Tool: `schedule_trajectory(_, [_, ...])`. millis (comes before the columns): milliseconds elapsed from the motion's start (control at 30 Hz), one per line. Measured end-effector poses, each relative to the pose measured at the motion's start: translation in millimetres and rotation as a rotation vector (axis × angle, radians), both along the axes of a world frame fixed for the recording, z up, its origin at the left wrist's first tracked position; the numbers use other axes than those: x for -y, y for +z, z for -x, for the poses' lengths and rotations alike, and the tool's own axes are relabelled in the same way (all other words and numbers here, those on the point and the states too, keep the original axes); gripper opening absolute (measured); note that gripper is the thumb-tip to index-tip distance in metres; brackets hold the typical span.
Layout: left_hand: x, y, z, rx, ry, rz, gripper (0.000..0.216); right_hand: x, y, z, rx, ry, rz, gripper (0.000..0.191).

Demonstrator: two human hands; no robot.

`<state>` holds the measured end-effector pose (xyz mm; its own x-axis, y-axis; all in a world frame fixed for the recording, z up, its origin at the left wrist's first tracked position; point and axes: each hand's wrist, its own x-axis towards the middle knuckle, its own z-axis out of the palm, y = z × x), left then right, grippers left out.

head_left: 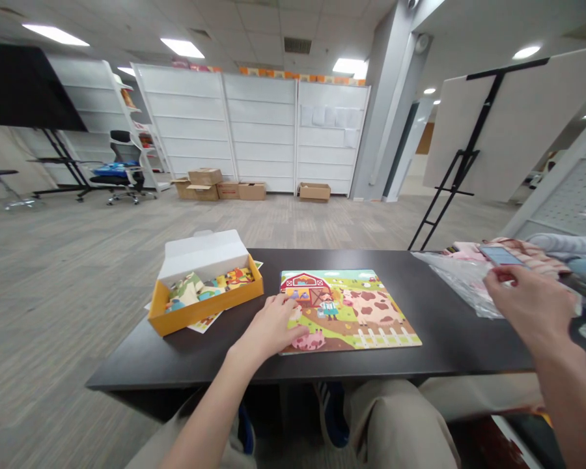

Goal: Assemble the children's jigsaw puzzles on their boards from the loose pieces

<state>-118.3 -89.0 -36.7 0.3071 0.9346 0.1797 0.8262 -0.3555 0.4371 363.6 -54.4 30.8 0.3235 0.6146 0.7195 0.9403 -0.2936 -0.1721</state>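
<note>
A farm picture board with a barn, a farmer and a spotted cow lies flat on the dark table. My left hand rests on its left side with the fingers spread over the printed barn and pig. At the right, my right hand has its fingers curled at the near edge of a smartphone, apparently gripping it. The phone is over pink and striped cloth, beside clear plastic wrapping. To the left, an open yellow box with a white lid holds several colourful puzzle pieces.
Printed sheets stick out under the yellow box. The black table has its near edge just above my knees. Beyond it stand an easel-like board stand, cardboard boxes, white shelving and an office chair.
</note>
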Motion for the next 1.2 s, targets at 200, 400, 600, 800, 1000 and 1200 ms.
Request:
schedule_trajectory(200, [-14, 6.3, -6, 0.183, 0.022, -0.005, 0.035, -20, 30.8, 94, -0.084, 0.579, -0.13, 0.026])
schedule_trajectory(400, [-51, 12.0, -11, 1.108, 0.182, 0.415, 0.062, -54, -3.6, 188, -0.322, 0.971, -0.062, 0.022])
schedule_trajectory(600, [-62, 10.9, -35, 1.419, 0.29, 0.19, 0.106, -69, -26.3, 217, -0.742, 1.103, 0.07, 0.028])
schedule_trajectory(800, [-63, 14.3, -25, 1.363, 0.209, 0.085, 0.097, -72, -34.4, 209, -1.407, 0.925, 0.123, 0.058])
schedule_trajectory(1000, [-66, 10.7, -16, 1.376, 0.266, 0.079, 0.09, -58, -30.7, 210, -1.367, 1.021, 0.319, 0.045])
schedule_trajectory(1200, [-63, 10.8, -9, 1.295, 0.294, -0.026, 0.069, -45, -30.8, 210, -1.276, 0.953, 0.348, 0.046])
